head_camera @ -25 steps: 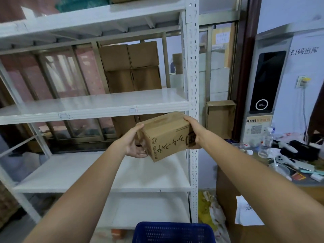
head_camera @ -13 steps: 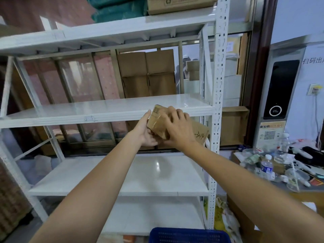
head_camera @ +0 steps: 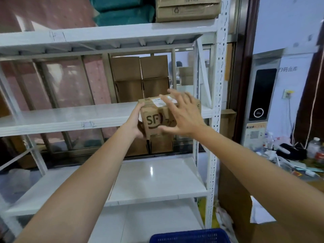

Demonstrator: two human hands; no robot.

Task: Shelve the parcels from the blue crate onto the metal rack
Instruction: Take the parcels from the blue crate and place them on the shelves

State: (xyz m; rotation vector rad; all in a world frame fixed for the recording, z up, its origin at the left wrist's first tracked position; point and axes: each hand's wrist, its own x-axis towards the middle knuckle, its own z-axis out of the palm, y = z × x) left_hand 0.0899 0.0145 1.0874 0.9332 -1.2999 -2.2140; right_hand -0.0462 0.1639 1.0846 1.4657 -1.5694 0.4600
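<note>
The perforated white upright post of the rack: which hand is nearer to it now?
Right. The right hand is spread on the cardboard parcel, just left of the post. The left hand grips the parcel's far side, farther from the post.

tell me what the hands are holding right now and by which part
The left hand grips the small brown cardboard parcel by its left side; the right hand is spread open against its front.

"What's on your white metal rack (head_camera: 217, 106)?"

"On the top shelf, upper middle of the frame, teal bags (head_camera: 122, 10) lie beside a cardboard carton (head_camera: 187, 9). Your parcel (head_camera: 154, 118) meets the middle shelf's right end."
</note>
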